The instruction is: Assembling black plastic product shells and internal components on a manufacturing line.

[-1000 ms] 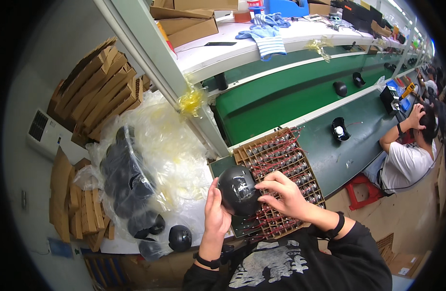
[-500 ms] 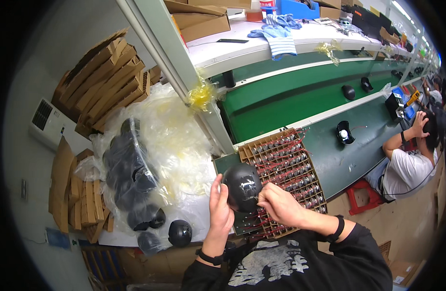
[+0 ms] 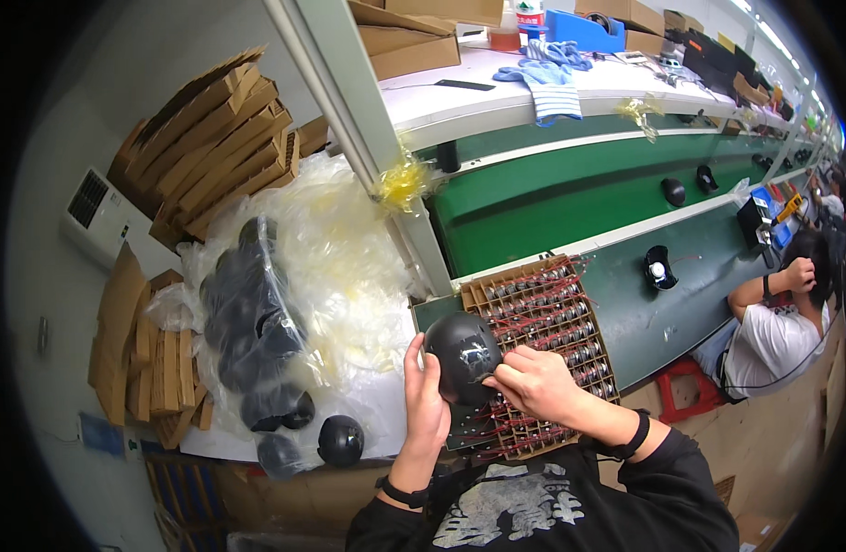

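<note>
A glossy black rounded shell (image 3: 462, 357) is held up in front of me, with light reflections on its surface. My left hand (image 3: 427, 402) supports it from the left, thumb and fingers against its side. At the shell's lower right edge, my right hand (image 3: 533, 382) is closed in a pinch with its fingertips touching the surface. Whatever lies between those fingertips is too small to make out. Just behind and right of the shell lies a cardboard divider tray (image 3: 475, 296), its cells filled with small round metallic parts on red wires.
Left of me, more black shells (image 3: 340, 440) lie beside and under clear plastic wrapping (image 3: 336, 248). Stacked cardboard (image 3: 198, 147) stands behind. An opened black housing (image 3: 659, 269) sits on the green bench (image 3: 625, 299). A seated person (image 3: 772, 322) is at the right. A metal post (image 3: 349, 110) rises ahead.
The view has shifted slightly. The fingers of my right hand have moved a little along the shell's lower right edge; my left hand keeps its hold. The seated person's raised hand has lowered slightly.
</note>
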Tool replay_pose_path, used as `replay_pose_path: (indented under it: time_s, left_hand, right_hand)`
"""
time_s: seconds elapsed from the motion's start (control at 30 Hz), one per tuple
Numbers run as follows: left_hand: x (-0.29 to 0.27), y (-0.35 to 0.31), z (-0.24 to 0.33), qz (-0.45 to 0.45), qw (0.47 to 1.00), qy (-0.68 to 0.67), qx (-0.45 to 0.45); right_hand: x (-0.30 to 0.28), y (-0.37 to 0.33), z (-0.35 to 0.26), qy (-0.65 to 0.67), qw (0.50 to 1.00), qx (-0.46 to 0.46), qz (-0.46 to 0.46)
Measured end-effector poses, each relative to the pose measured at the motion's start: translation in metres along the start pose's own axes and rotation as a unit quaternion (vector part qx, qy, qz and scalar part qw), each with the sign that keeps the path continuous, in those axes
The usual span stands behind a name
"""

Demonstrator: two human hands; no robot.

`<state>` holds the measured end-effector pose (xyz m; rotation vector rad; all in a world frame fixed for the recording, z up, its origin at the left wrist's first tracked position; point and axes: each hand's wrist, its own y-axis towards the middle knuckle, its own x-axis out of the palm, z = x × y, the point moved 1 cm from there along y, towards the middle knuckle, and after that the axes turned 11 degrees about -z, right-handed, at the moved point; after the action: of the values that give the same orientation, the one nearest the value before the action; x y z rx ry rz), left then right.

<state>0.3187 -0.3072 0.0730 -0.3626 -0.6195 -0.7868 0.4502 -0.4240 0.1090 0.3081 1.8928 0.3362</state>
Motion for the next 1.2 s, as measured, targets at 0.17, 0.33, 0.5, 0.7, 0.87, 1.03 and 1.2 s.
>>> replay_pose_path:
  time_s: [0.17,0.33,0.5,0.7,0.87,1.03,1.2]
  left_hand:
    - [-0.008,0.016,-0.010,0.022,0.985,0.123,0.117]
    - [-0.048,0.031,-0.025,0.066,0.927,0.319,0.186]
    - [-0.084,0.018,0.002,0.142,0.954,0.191,0.182]
    - [-0.072,-0.002,0.021,0.135,0.986,-0.006,0.101]
    - [-0.066,-0.017,0.038,0.120,0.984,-0.021,0.130]
    - [-0.054,-0.028,0.054,0.098,0.982,-0.023,0.161]
    - [-0.048,-0.035,0.056,0.105,0.979,-0.036,0.170]
  right_hand:
    - [0.037,0.002,0.000,0.123,0.992,0.028,0.008]
    - [0.028,0.027,0.001,0.704,0.679,0.205,-0.021]
    - [-0.039,0.106,0.021,0.496,0.864,0.013,0.089]
    - [-0.008,0.206,0.081,0.585,0.801,0.118,0.047]
    - [0.024,0.206,0.100,0.549,0.787,0.283,0.008]
    - [0.048,0.170,0.080,0.421,0.882,0.210,-0.014]
    - [0.013,0.098,-0.029,0.216,0.967,-0.130,0.036]
